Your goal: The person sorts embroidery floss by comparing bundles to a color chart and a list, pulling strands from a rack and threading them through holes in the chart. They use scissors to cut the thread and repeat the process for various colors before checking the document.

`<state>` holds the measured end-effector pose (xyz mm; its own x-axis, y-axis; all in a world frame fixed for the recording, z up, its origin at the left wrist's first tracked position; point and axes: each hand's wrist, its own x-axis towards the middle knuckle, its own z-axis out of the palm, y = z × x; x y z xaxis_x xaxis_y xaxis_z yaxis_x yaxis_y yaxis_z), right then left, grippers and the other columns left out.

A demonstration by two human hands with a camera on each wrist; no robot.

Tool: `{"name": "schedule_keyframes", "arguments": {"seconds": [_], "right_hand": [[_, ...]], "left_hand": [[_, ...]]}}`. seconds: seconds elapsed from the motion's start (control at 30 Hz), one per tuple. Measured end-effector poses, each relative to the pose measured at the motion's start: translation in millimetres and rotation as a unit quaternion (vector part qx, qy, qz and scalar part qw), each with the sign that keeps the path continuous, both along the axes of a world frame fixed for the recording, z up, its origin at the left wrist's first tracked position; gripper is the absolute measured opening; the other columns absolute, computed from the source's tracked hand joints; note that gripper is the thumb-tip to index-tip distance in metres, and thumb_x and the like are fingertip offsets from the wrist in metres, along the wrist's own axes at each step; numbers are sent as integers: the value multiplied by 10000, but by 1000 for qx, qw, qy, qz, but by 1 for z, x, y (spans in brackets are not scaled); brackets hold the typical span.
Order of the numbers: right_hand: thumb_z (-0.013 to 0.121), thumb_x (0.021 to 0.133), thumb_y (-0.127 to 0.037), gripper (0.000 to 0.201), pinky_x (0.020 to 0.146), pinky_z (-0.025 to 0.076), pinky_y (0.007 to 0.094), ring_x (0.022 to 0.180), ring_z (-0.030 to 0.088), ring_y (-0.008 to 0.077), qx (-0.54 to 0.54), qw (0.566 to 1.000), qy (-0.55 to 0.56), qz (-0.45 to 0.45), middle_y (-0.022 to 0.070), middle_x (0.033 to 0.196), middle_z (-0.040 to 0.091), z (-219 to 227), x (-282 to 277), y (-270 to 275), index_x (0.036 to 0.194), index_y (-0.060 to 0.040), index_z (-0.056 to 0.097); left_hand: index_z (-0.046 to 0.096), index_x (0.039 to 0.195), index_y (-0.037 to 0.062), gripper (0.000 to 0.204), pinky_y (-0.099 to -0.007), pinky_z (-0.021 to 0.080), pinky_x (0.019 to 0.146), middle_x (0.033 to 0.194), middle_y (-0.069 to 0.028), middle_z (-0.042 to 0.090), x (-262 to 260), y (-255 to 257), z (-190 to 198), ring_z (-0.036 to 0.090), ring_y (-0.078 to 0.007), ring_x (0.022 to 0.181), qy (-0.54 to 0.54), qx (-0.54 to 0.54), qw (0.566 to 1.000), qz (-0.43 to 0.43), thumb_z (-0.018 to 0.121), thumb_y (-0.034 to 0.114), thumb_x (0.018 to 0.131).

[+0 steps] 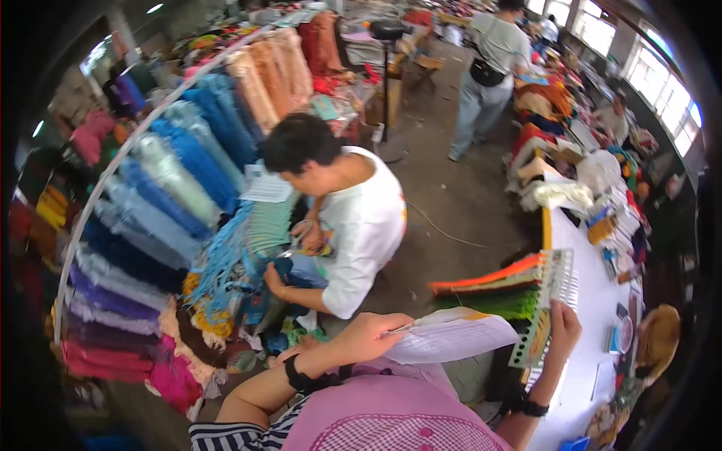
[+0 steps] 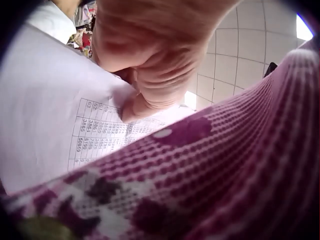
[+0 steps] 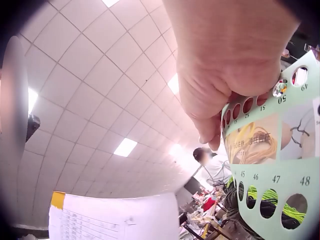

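My left hand (image 1: 370,336) pinches a sheaf of white printed paper (image 1: 451,336) by its left edge, in front of my chest. Rows of numbers in a table show on the paper (image 2: 45,115) in the left wrist view, with the thumb pressed on it. Off to the right, my right hand (image 1: 564,327) grips the edge of a pale green yarn sample card (image 3: 250,172) with numbered holes along both sides. Orange, dark and green yarn strands (image 1: 489,289) hang out leftward from the card. The fingertips of my right hand are partly hidden behind the card.
At left, a person in a white shirt (image 1: 361,225) bends over a rack of blue, purple and peach yarn hanks (image 1: 173,173). A long white table (image 1: 583,301) runs along my right, heaped with textiles farther back. Another person (image 1: 489,68) stands in the aisle.
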<state>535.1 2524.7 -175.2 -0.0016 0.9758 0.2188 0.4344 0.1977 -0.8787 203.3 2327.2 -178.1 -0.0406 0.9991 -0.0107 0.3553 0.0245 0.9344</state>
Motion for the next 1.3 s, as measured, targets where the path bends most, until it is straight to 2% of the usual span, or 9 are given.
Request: {"name": "schedule_keyframes", "arguments": {"seconds": [0.07,0.13,0.17,0.2,0.53,0.83,0.93,1.0,1.3], "right_hand": [[650,893,-114,168,708,462,232,749,575,75,-36,997,66,-6,21,811,681,-2,-16,29,945,34,708],[657,890,-117,168,708,462,228,750,575,70,-40,997,63,6,19,811,681,-7,-30,70,944,35,708],[664,887,-119,169,707,462,225,751,575,65,-47,996,63,28,18,811,682,-12,-37,92,942,35,707],[664,887,-119,169,707,462,225,751,575,65,-45,996,64,35,18,811,682,-17,-45,116,942,35,707],[673,880,-129,194,739,465,233,791,584,80,-70,973,33,215,21,826,682,-38,-140,389,914,61,694],[323,1044,-387,601,799,455,313,835,606,173,-79,932,54,349,111,881,698,-16,-194,546,934,74,692],[503,962,-260,383,761,446,279,796,572,119,-75,926,112,354,63,811,659,-9,-226,585,917,85,664],[612,909,-172,238,648,402,243,728,487,69,-103,914,129,371,-32,741,555,9,-253,621,874,62,638],[662,889,-62,101,642,448,186,702,573,32,-198,889,200,361,11,820,690,25,-346,709,889,34,692]], "left_hand": [[615,1148,37,312,-323,511,689,924,-173,679,-7,25,1,679,-266,754,12,-9,1000,-25,593,85,840],[629,1145,35,292,-249,479,661,904,-91,689,-14,51,-3,597,-102,717,0,-23,1000,-5,612,71,855],[619,1173,49,361,-296,510,752,985,-132,695,-18,65,-2,679,-220,838,-33,-64,997,-13,556,53,817],[619,1173,49,361,-296,510,752,985,-132,695,-23,81,-4,679,-220,838,-32,-61,998,-6,556,53,817],[619,1174,34,314,-239,461,784,1004,-30,672,-49,307,-35,584,-83,882,-127,-98,973,164,601,101,868],[591,1179,-7,306,-251,483,775,1017,-23,665,-79,520,15,608,-89,869,-342,12,893,293,631,51,881],[596,1160,-17,290,-266,495,792,1002,-42,673,-110,576,11,620,-101,884,-287,91,905,301,627,31,875],[582,1172,-26,294,-303,524,816,1045,-88,672,-134,624,25,643,-143,916,-361,65,888,278,596,23,883],[571,1196,-42,310,-276,496,840,1091,-86,659,-211,728,20,624,-120,942,-372,109,884,262,572,2,890]]}}
